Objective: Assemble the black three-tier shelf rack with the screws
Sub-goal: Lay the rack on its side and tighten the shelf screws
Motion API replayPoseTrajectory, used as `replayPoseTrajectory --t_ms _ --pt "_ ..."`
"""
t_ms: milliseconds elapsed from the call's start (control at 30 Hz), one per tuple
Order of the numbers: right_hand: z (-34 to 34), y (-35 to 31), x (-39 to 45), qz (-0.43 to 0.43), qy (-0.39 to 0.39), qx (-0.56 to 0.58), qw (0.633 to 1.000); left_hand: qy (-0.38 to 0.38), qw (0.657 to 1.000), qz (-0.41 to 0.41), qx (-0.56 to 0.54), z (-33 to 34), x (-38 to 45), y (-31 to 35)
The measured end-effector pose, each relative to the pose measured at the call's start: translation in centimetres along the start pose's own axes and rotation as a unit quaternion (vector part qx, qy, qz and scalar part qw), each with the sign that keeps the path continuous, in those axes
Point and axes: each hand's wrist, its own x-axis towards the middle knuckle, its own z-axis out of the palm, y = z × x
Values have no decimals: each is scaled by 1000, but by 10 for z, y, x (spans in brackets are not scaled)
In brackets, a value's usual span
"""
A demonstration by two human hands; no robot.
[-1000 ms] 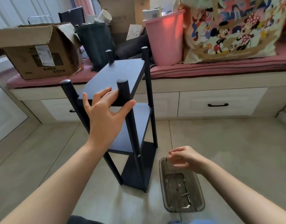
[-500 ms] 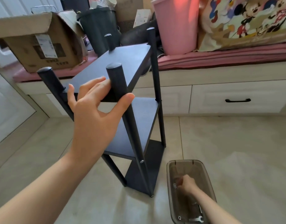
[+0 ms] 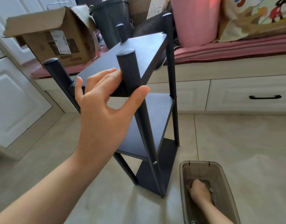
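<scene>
Right, status:
Rack: black rack [image 3: 148, 78] stands upright on the floor [image 3: 235, 143], in front of the window-seat drawers [image 3: 245, 92]; all three shelves sit between four posts.
Left hand: left hand [image 3: 105, 101] steadies the near top corner, fingers [image 3: 105, 76] flat on the top shelf, thumb against the near post [image 3: 131, 75]. Loose brace, not a full wrap.
Right hand: right hand [image 3: 199, 189] is down in the brown tray [image 3: 184, 173] just right of the rack's foot, fingers curled into the bottom. Looks like picking hardware; can't tell what, if anything, it has.
Step (judgement): fetching the next screw; rack looks near done.
Risk 1: rack is tall and narrow, held by one light hand; leaning toward the tray could tip it.
Risk 2: small parts in a deep tray, easy to fumble or grab the wrong piece.
Risk 3: driving a screw with a post misaligned could cross-thread.
Count: shelves 3; posts 4; screw head seen on near post 1 [image 3: 154, 162]; small round bits visible in tray 2; trays 1.
Background: cardboard box [image 3: 58, 41], pink bin [image 3: 197, 20].
</scene>
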Motion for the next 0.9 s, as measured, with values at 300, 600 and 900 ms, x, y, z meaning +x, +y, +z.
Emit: replayPoseTrajectory --t_ms 300,600,900 --pt "-4 4 7 -42 7 -14 999 -13 1000 -4 5 -3 0 3" --pt "-45 1 44 -29 59 129 989 4 1000 -1 9 1 0 0" --pt "-79 -1 34 -71 85 53 992 -1 1000 -11 -8 0 3 4"
